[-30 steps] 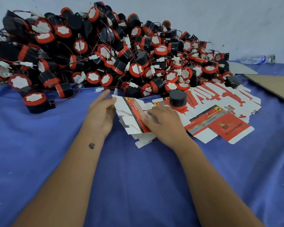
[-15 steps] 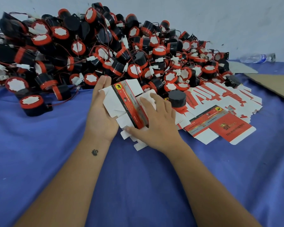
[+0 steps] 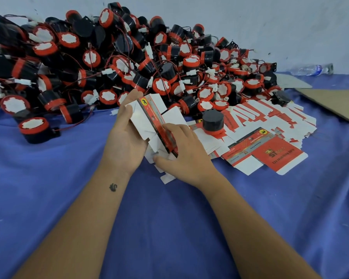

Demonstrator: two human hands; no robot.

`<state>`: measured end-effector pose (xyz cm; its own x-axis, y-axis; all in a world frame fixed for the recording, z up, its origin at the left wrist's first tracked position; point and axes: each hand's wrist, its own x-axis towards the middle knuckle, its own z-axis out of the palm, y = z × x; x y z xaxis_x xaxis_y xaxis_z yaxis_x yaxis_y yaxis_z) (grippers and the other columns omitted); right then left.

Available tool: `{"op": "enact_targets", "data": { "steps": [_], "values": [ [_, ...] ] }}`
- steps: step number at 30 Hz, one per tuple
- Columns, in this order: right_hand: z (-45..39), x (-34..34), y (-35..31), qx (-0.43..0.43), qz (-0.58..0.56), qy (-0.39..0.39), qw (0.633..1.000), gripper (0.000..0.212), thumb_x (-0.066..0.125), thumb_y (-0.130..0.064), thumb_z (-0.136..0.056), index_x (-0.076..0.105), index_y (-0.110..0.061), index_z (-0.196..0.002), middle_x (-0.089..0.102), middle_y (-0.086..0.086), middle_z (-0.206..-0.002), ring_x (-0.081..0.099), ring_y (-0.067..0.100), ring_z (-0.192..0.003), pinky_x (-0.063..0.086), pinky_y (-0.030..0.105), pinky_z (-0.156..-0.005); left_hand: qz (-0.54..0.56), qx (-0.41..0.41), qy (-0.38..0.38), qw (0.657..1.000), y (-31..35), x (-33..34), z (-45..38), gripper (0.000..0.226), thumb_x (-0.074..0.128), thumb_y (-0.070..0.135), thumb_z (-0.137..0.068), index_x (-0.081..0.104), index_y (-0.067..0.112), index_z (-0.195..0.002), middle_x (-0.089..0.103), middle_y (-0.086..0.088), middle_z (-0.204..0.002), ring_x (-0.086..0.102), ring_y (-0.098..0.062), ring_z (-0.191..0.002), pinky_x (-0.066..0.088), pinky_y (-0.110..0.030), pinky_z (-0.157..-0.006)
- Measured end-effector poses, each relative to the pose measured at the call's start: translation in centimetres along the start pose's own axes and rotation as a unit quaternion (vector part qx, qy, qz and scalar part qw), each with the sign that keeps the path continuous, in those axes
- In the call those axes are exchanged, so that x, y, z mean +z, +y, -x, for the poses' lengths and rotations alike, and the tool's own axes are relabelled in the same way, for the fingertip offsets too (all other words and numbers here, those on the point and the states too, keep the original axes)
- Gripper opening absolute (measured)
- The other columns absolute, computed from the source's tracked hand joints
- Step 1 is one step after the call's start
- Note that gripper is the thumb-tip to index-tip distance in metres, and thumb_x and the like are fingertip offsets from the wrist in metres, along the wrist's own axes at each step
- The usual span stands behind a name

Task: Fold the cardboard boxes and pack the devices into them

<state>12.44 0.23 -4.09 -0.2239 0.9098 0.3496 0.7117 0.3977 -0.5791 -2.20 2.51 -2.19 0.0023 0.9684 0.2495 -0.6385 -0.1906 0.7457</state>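
Packing workshop: heaped devices (image 3: 129, 63), flat cartons (image 3: 270, 125).

device pile (image 3: 113, 63) cut off left, box print (image 3: 278, 156) too blurred to read

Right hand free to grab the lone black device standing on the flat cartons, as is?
Probably not yet: the right hand is pinching the carton blank. Otherwise the way to the device looks open, nothing standing between them.

open blue cloth (image 3: 48, 198) in front, device pile (image 3: 113, 63) blocking the back, flat box blanks (image 3: 270, 154) spread right, one device (image 3: 213, 120) standing on them
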Motion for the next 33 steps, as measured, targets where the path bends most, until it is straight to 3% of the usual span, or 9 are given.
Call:
{"op": "enact_targets", "data": {
  "steps": [4, 8, 12, 14, 17, 20, 25, 29, 33],
  "values": [
    [0.1, -0.2, 0.0, 0.029, -0.068, 0.017, 0.997, 0.054, 0.064, -0.031, -0.081, 0.046, -0.029, -0.132, 0.052, -0.010, -0.126, 0.049, 0.013, -0.112, 0.046, 0.034, -0.093, -0.070, 0.025, -0.018, 0.997, -0.3, 0.2, 0.2, 0.031, 0.033, 0.023, -0.107, 0.052, 0.021, -0.131, 0.065, 0.003, -0.121, 0.060, -0.015, -0.111, 0.053, -0.030, -0.084],
    [0.0, -0.3, 0.3, 0.042, -0.083, 0.056, 0.994, 0.021, 0.055, -0.021, -0.092, 0.058, -0.024, -0.112, 0.065, -0.011, -0.100, 0.058, 0.007, -0.091, 0.052, 0.035, -0.079, -0.137, 0.049, 0.017, 0.989, -0.3, 0.1, 0.1, 0.030, 0.035, 0.022, -0.108, 0.055, 0.023, -0.130, 0.066, 0.004, -0.120, 0.062, -0.012, -0.109, 0.054, -0.037, -0.090],
    [-0.3, -0.5, 0.7, 0.058, -0.085, 0.171, 0.980, 0.013, 0.048, -0.017, -0.098, 0.061, -0.018, -0.099, 0.060, -0.009, -0.074, 0.052, 0.010, -0.066, 0.041, 0.031, -0.055, -0.245, 0.079, 0.053, 0.965, 0.0, -0.3, 0.2, 0.028, 0.043, 0.024, -0.106, 0.064, 0.034, -0.122, 0.066, 0.022, -0.122, 0.059, 0.005, -0.115, 0.051, -0.016, -0.087],
    [-0.3, -1.1, 1.0, 0.075, -0.105, 0.227, 0.965, 0.011, 0.050, -0.017, -0.098, 0.060, -0.021, -0.095, 0.058, -0.011, -0.071, 0.052, 0.006, -0.061, 0.039, 0.022, -0.052, -0.316, 0.098, 0.021, 0.943, -0.1, -0.4, 0.5, 0.032, 0.049, 0.025, -0.100, 0.062, 0.041, -0.124, 0.058, 0.029, -0.132, 0.048, 0.010, -0.126, 0.043, -0.014, -0.098],
    [-0.4, -1.7, 1.2, 0.104, -0.129, 0.274, 0.948, 0.013, 0.050, -0.015, -0.098, 0.060, -0.023, -0.095, 0.054, -0.019, -0.073, 0.051, -0.009, -0.069, 0.037, 0.008, -0.056, -0.392, 0.096, -0.057, 0.913, -0.4, -0.2, 1.0, 0.066, 0.050, 0.018, -0.081, 0.043, 0.052, -0.138, 0.037, 0.035, -0.147, 0.027, 0.013, -0.140, 0.027, -0.013, -0.110],
    [-0.5, -1.8, 1.4, 0.122, -0.154, 0.285, 0.938, 0.013, 0.050, -0.013, -0.097, 0.060, -0.021, -0.095, 0.055, -0.020, -0.078, 0.050, -0.013, -0.073, 0.037, 0.006, -0.056, -0.511, 0.141, -0.088, 0.844, -0.4, -0.2, 1.2, 0.084, 0.053, 0.014, -0.076, 0.023, 0.055, -0.143, 0.023, 0.035, -0.152, 0.017, 0.013, -0.142, 0.018, -0.009, -0.109],
    [-0.6, -1.8, 1.2, 0.127, -0.199, 0.309, 0.921, 0.011, 0.050, -0.012, -0.096, 0.058, -0.018, -0.094, 0.063, -0.008, -0.088, 0.060, 0.007, -0.082, 0.046, 0.013, -0.058, -0.615, 0.219, -0.105, 0.750, -1.0, -0.9, 0.9, 0.092, 0.082, 0.018, -0.080, 0.023, 0.041, -0.147, 0.028, 0.020, -0.149, 0.024, -0.009, -0.144, 0.010, -0.011, -0.112],
    [-0.6, -2.0, 0.8, 0.143, -0.266, 0.324, 0.897, 0.019, 0.050, -0.010, -0.094, 0.055, -0.026, -0.086, 0.064, -0.010, -0.085, 0.065, 0.017, -0.081, 0.058, 0.042, -0.068, -0.612, 0.236, -0.111, 0.747, -1.3, -0.7, 0.8, 0.070, 0.066, 0.040, -0.089, 0.026, 0.041, -0.147, 0.031, 0.017, -0.147, 0.025, -0.010, -0.144, 0.013, -0.018, -0.115],
    [-0.4, -1.9, 0.4, 0.101, -0.259, 0.280, 0.919, 0.018, 0.051, -0.014, -0.095, 0.056, -0.030, -0.087, 0.063, -0.015, -0.085, 0.061, 0.010, -0.082, 0.057, 0.039, -0.070, -0.588, 0.270, -0.067, 0.760, -1.1, -0.5, 0.9, 0.056, 0.052, 0.050, -0.094, 0.028, 0.042, -0.144, 0.034, 0.029, -0.133, 0.026, 0.015, -0.129, 0.014, -0.003, -0.107]
  ]
}}
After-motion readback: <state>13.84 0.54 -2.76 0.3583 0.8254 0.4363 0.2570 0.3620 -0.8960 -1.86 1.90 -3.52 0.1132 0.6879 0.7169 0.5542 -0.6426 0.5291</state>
